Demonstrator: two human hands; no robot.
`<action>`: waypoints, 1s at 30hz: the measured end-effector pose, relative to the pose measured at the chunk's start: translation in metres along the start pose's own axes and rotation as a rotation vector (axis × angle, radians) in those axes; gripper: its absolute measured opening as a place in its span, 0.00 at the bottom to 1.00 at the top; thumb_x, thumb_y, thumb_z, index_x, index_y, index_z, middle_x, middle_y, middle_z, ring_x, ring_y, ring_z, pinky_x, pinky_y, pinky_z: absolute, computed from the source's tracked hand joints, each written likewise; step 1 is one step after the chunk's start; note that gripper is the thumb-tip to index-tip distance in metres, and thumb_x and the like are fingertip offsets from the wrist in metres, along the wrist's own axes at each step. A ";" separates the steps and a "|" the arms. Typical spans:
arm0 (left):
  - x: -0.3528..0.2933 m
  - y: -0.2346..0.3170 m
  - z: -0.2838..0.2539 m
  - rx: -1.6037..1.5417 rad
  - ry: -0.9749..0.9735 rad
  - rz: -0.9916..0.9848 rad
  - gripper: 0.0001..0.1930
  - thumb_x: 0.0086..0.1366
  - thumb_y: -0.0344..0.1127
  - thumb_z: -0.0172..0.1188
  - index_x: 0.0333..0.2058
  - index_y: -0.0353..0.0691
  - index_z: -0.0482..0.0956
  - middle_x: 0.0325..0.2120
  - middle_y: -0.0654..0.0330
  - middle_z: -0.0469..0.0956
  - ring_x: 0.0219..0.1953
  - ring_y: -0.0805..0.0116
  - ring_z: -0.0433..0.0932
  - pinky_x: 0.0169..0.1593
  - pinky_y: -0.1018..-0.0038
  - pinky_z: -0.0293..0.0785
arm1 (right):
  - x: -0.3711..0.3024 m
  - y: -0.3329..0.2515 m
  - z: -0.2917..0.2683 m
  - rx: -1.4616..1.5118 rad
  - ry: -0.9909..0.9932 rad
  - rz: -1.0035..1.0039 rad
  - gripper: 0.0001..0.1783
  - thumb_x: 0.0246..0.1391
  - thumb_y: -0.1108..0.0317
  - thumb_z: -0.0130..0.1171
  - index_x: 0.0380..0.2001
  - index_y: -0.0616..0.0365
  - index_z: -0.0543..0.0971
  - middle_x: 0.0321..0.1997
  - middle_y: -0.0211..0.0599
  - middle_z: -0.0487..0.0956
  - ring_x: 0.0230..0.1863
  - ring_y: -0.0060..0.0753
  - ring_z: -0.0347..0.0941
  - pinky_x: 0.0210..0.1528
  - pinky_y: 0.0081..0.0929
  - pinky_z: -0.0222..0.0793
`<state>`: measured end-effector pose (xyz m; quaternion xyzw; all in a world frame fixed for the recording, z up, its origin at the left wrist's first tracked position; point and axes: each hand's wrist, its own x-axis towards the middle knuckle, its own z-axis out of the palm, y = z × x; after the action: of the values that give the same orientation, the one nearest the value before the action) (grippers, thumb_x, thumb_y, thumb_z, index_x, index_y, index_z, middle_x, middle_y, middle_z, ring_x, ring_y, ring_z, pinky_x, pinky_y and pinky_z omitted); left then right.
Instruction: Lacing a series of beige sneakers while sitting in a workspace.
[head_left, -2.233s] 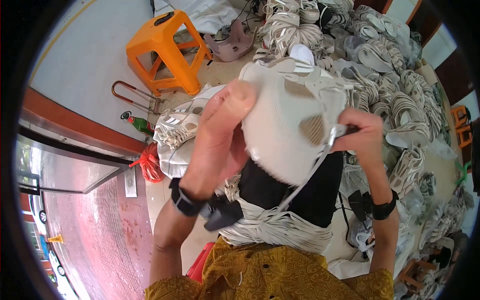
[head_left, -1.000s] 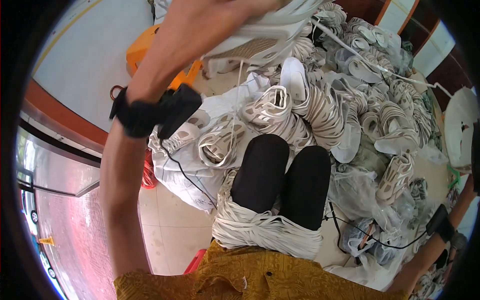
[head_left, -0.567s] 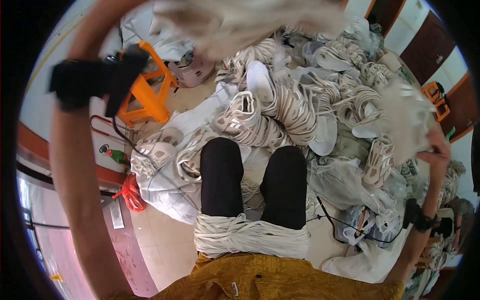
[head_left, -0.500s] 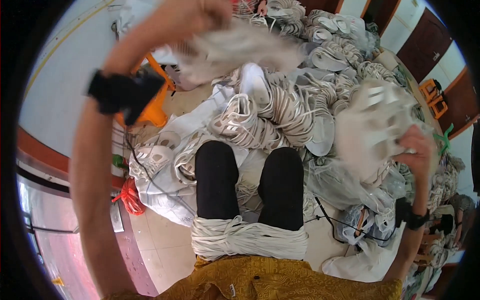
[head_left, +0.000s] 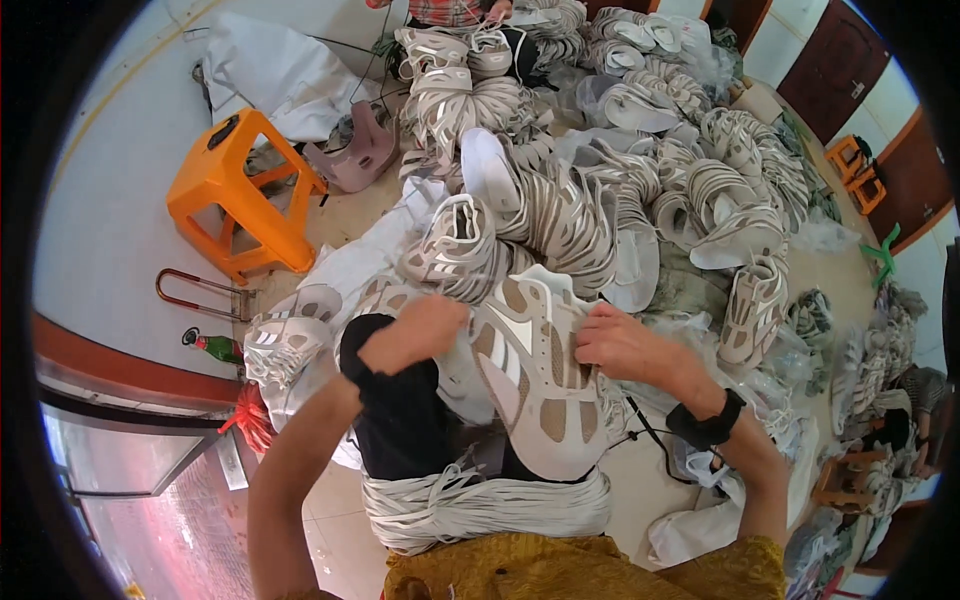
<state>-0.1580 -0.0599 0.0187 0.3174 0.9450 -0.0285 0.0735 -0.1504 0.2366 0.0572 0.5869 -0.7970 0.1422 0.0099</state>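
Observation:
A beige and white shoe upper (head_left: 560, 432) with mesh panels and white side stripes rests over my right thigh, toe toward me. My right hand (head_left: 622, 345) pinches its lace-opening edge on the right side. Just left of the upper, above my left knee, my left hand (head_left: 418, 335) is closed, its fingers curled and slightly blurred; what they hold, if anything, I cannot make out. Another pale upper (head_left: 462, 378) shows partly between my left hand and the first one. Across my lap lies a thick bundle of white shoelaces (head_left: 485, 508).
Stacked shoe uppers (head_left: 570, 225) heap up ahead, and a single upper (head_left: 755, 312) lies at right. An orange stool (head_left: 245, 190), a green bottle (head_left: 215, 345) and a red plastic bag (head_left: 252, 415) are on the left. Another person's red checked sleeve (head_left: 445, 12) shows at the far end.
Both hands have come in toward my lap, the left down from far ahead, the right from the far right. A shoe upper now rests on my right thigh under the right hand.

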 end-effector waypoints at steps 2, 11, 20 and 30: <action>-0.012 0.017 0.013 -0.427 0.101 -0.098 0.13 0.51 0.34 0.51 0.34 0.34 0.73 0.24 0.51 0.75 0.23 0.51 0.74 0.26 0.63 0.70 | 0.006 -0.005 0.000 -0.039 -0.020 0.015 0.03 0.29 0.70 0.53 0.11 0.52 0.70 0.18 0.26 0.68 0.28 0.28 0.66 0.38 0.24 0.56; -0.038 0.087 -0.039 -0.786 0.405 -0.346 0.24 0.56 0.36 0.51 0.50 0.35 0.58 0.47 0.45 0.62 0.51 0.47 0.60 0.52 0.64 0.59 | 0.042 -0.034 0.014 0.057 0.128 -0.033 0.05 0.26 0.73 0.53 0.14 0.52 0.68 0.19 0.26 0.64 0.30 0.29 0.64 0.43 0.28 0.58; -0.056 0.112 -0.016 -0.227 0.446 -0.205 0.26 0.47 0.26 0.56 0.48 0.35 0.63 0.47 0.47 0.62 0.50 0.50 0.62 0.48 0.68 0.66 | 0.049 -0.036 0.044 -0.041 0.413 -0.029 0.04 0.28 0.70 0.52 0.13 0.55 0.68 0.19 0.28 0.64 0.30 0.32 0.63 0.42 0.28 0.59; -0.078 0.118 -0.006 -0.226 0.433 -0.277 0.24 0.50 0.29 0.56 0.46 0.32 0.63 0.47 0.43 0.61 0.47 0.50 0.65 0.46 0.68 0.67 | 0.042 -0.061 0.049 0.056 0.621 0.083 0.03 0.29 0.74 0.54 0.15 0.56 0.71 0.22 0.29 0.69 0.35 0.31 0.65 0.41 0.27 0.59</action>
<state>-0.0264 -0.0115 0.0364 0.1737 0.9703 0.1356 -0.0999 -0.0987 0.1693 0.0311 0.4824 -0.7749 0.3367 0.2311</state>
